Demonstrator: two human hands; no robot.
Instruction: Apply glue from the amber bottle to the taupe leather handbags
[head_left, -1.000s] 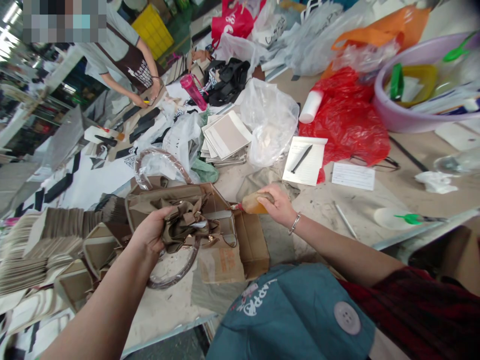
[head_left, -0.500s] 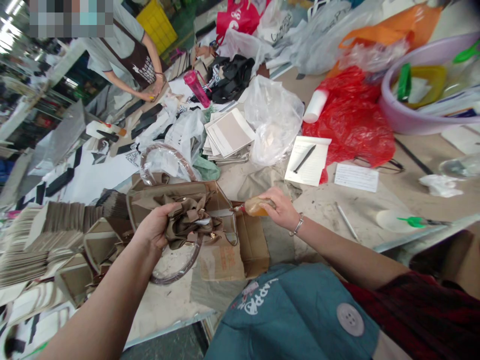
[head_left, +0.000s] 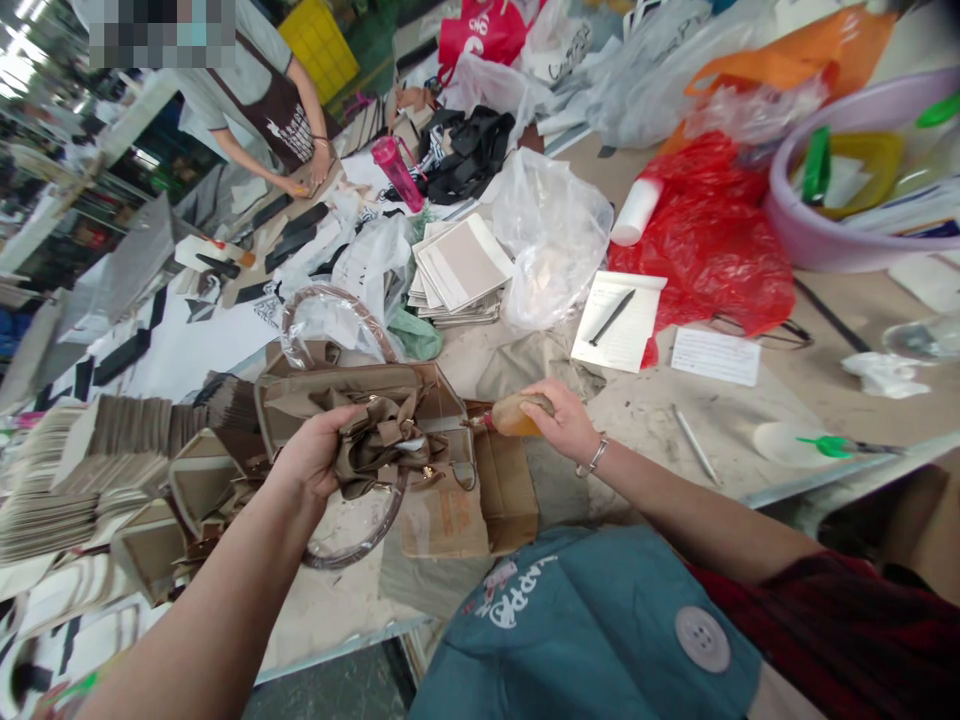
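My left hand (head_left: pixel 321 455) is closed on the bunched brown lining (head_left: pixel 375 462) of a handbag. The handbag (head_left: pixel 337 388) lies on its side on the bench, its open end toward the right. Plastic-wrapped handles (head_left: pixel 356 548) loop out above and below it. In my right hand (head_left: pixel 564 428) is a squeeze bottle (head_left: pixel 514 414) with amber contents, held level. Its narrow reddish tip points left, at the edge of the bag; whether it touches cannot be made out. Under the bag's right end sits a cardboard box (head_left: pixel 510 495).
Stacked brown panels (head_left: pixel 124 440) and more bags (head_left: pixel 154 545) stand at left. Beyond my right hand lie a notepad with pen (head_left: pixel 619 320), red plastic bag (head_left: pixel 705 240) and lilac basin (head_left: pixel 795 215). Across the bench, a co-worker's hands (head_left: pixel 307 180) rest on material.
The whole view has shifted slightly. Both hands keep nearly the same place at the bag, with the bottle tip still at its edge.
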